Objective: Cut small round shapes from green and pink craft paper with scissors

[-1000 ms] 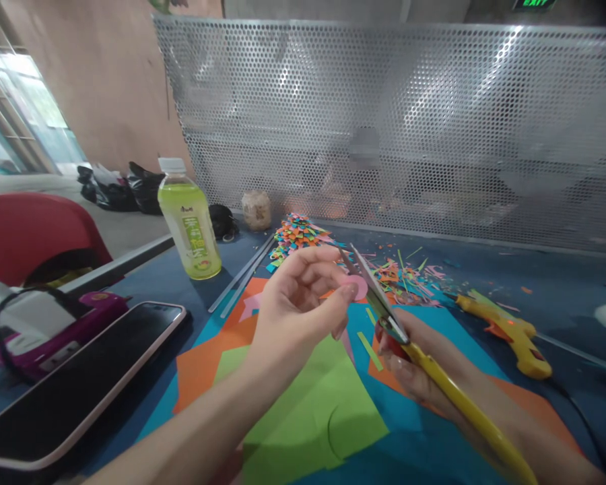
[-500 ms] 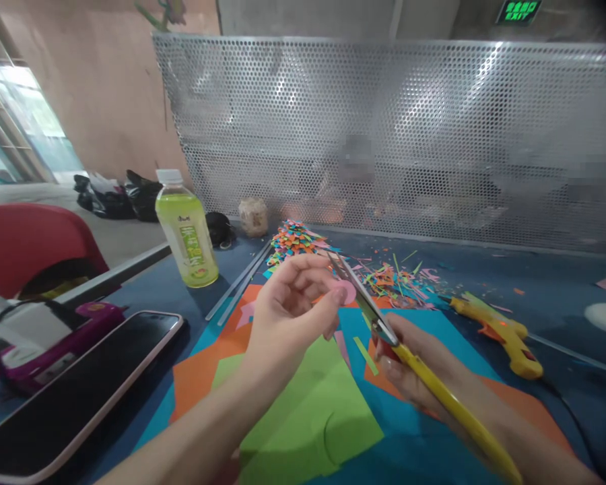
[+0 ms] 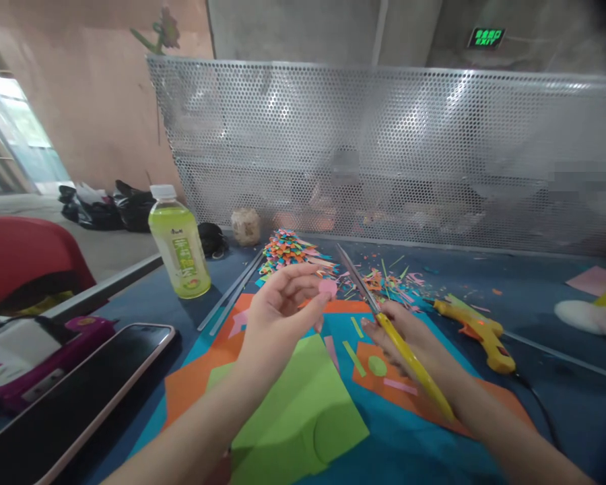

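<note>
Between thumb and fingers, my left hand (image 3: 283, 306) pinches a small pink paper disc (image 3: 328, 289). My right hand (image 3: 414, 343) grips yellow-handled scissors (image 3: 366, 286), their blades pointing up and away, a little right of the disc and apart from it. Under my hands lie sheets of green paper (image 3: 293, 397), orange paper (image 3: 196, 374) and blue paper (image 3: 384, 428). A small green paper disc (image 3: 377, 366) and a pink strip (image 3: 400, 386) rest on an orange piece below my right hand. Behind my left hand stands a cone-shaped pile of colourful paper bits (image 3: 285, 249).
A drink bottle (image 3: 179, 246) and a phone (image 3: 81, 404) are at left, beside a purple power strip (image 3: 81, 333). Paper scraps (image 3: 388, 283) lie beyond my right hand. A yellow glue gun (image 3: 477, 330) with its cord is at right. A perforated metal screen (image 3: 293, 148) backs the table.
The scissors have moved away from the pink disc, toward the right, and their blades look closed together now. My left hand still holds the disc. A yellow thing has appeared at the far right edge.
</note>
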{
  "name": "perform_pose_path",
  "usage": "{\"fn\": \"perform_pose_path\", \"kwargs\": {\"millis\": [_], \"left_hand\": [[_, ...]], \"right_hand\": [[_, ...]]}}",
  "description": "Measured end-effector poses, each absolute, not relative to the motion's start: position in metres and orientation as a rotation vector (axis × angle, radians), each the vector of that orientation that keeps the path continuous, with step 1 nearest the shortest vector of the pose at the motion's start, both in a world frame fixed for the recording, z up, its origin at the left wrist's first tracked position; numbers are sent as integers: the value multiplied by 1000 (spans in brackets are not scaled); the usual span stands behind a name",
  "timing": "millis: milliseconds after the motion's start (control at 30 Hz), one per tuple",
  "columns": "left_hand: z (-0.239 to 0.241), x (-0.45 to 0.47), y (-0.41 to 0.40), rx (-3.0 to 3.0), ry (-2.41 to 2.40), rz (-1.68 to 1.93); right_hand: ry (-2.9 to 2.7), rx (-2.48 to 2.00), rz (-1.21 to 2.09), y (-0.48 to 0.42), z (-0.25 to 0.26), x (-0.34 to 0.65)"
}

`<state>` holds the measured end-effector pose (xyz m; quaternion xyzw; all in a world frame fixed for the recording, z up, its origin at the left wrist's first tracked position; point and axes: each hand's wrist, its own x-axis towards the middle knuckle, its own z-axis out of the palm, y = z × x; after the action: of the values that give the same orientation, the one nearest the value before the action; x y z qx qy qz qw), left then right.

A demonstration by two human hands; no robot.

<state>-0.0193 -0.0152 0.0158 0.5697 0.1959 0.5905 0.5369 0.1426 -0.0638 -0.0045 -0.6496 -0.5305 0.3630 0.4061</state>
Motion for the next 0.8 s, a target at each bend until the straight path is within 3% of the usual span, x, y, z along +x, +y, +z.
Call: {"fn": "perform_pose_path", "kwargs": {"millis": [267, 800], "left_hand": [[13, -19, -14, 1377, 593, 1260], [17, -11, -30, 1479, 527, 996]], "right_hand": [[-1259, -1211, 960, -74, 2, 137], [-1261, -1085, 865, -77, 6, 139]]}}
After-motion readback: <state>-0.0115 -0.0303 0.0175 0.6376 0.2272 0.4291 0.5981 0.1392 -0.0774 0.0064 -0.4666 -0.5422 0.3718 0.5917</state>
